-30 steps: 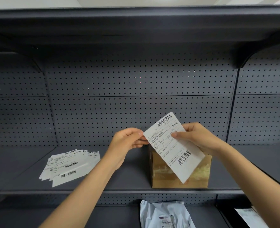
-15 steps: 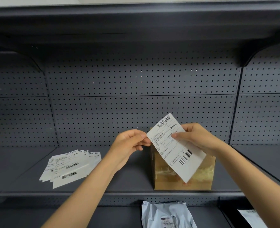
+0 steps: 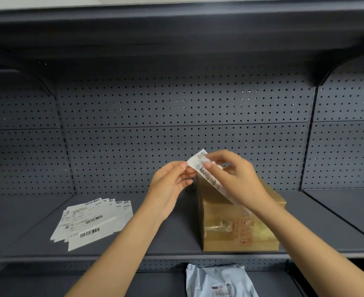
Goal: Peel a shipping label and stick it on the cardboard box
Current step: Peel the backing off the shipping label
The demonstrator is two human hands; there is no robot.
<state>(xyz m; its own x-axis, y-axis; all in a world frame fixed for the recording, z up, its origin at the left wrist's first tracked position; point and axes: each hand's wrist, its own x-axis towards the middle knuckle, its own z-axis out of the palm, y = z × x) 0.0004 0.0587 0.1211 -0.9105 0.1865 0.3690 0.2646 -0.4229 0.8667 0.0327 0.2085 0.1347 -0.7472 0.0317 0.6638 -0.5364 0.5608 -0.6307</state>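
A white shipping label (image 3: 200,160) with barcodes is held up above the brown cardboard box (image 3: 238,230), turned nearly edge-on to me. My left hand (image 3: 170,185) pinches its upper left corner between thumb and fingertips. My right hand (image 3: 232,179) grips the label's top edge just to the right, fingers curled over it, and hides most of the sheet. The box stands on the dark grey shelf (image 3: 166,243), right of centre, with clear tape and red print on its front face.
A fanned stack of several more labels (image 3: 91,221) lies on the shelf to the left. A grey poly mailer bag (image 3: 219,281) sits on the lower shelf below the box. Perforated back panels and an upper shelf enclose the space.
The label has turned from facing me flat to nearly edge-on. My right hand has shifted up to the top corner, close to my left hand's fingers.
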